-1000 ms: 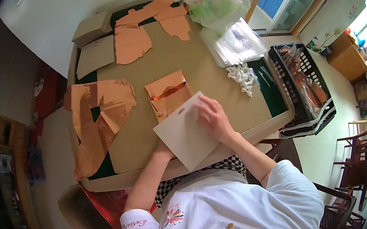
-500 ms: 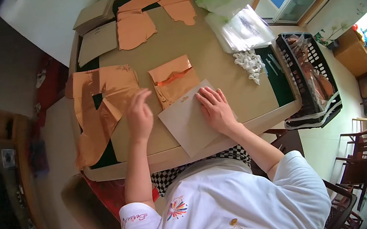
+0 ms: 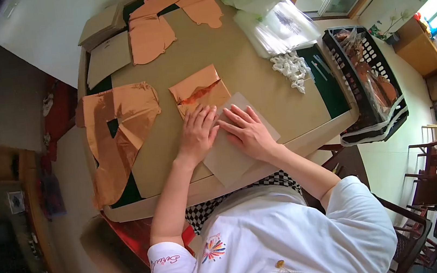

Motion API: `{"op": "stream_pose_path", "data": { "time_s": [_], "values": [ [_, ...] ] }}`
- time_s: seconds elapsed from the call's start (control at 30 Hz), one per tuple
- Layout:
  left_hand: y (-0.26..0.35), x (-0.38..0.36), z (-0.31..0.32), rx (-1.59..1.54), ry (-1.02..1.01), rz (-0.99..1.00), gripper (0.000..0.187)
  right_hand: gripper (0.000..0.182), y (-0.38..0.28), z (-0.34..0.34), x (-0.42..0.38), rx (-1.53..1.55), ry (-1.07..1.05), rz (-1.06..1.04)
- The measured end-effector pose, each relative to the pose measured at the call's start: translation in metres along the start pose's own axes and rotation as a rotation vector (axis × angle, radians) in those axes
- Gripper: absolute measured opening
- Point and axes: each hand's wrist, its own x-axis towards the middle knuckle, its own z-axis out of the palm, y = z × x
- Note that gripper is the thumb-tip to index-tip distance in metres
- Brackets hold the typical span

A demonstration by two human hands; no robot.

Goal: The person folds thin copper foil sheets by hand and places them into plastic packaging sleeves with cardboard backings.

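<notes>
A grey card (image 3: 235, 154) lies at an angle near the table's front edge, overlapping the lower part of a folded copper-coloured foil piece (image 3: 196, 87). My left hand (image 3: 196, 134) rests flat over the lower end of the foil and the card's left edge, fingers stretched forward. Beside it my right hand (image 3: 249, 132) lies flat on the card, fingers spread. The fingertips of both hands nearly meet. Neither hand is closed round anything. The hands hide the card's hanging hole and the foil's lower end.
Unfolded copper foil (image 3: 136, 108) lies at left, more foil (image 3: 152, 38) at the back. Grey cards (image 3: 108, 60) are stacked back left. Clear plastic bags (image 3: 284, 27), white ties (image 3: 291, 70) and thin sticks (image 3: 321, 65) lie at right, beside a black basket (image 3: 344, 74).
My left hand has moved right and come down on the foil and card. My right hand has shifted slightly left. The view has shifted a little.
</notes>
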Motion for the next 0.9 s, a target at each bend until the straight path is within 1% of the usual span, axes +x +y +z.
{"op": "stream_pose_path", "data": {
  "time_s": [0.1,0.2,0.3,0.37,0.43,0.53,0.63,0.73,0.83,0.9],
  "values": [
    [0.004,0.000,-0.002,-0.023,0.006,-0.027,0.049,0.043,-0.006,0.008,-0.001,-0.036,0.026,0.052],
    [0.003,0.004,-0.006,-0.017,0.051,-0.016,0.040,0.043,-0.012,0.011,0.001,-0.046,0.060,0.094],
    [-0.013,0.016,-0.018,-0.347,0.204,-0.321,0.031,0.043,-0.013,0.010,0.001,-0.045,0.058,0.101],
    [-0.035,0.035,-0.022,-0.180,0.352,-0.476,0.026,0.043,-0.014,0.009,0.001,-0.051,0.065,0.097],
    [-0.080,0.055,-0.017,-0.208,0.352,-0.518,0.028,0.042,-0.013,0.011,0.001,-0.053,0.079,0.085],
    [-0.099,0.093,-0.028,-0.353,0.045,-0.666,0.040,0.042,-0.012,0.013,0.001,-0.061,0.089,0.084],
    [-0.110,0.126,-0.034,-0.116,-0.278,-0.642,0.053,0.042,-0.011,0.013,0.001,-0.051,0.093,0.084],
    [-0.134,0.140,-0.027,-0.198,-0.387,-0.770,0.059,0.041,-0.011,0.012,0.000,-0.060,0.088,0.079],
    [-0.131,0.132,-0.036,-0.665,-0.225,-1.119,0.061,0.042,-0.010,0.013,-0.001,-0.058,0.101,0.076],
    [-0.127,0.115,-0.038,-0.898,-0.159,-1.141,0.059,0.042,-0.010,0.013,-0.001,-0.045,0.100,0.083]
  ]
}}
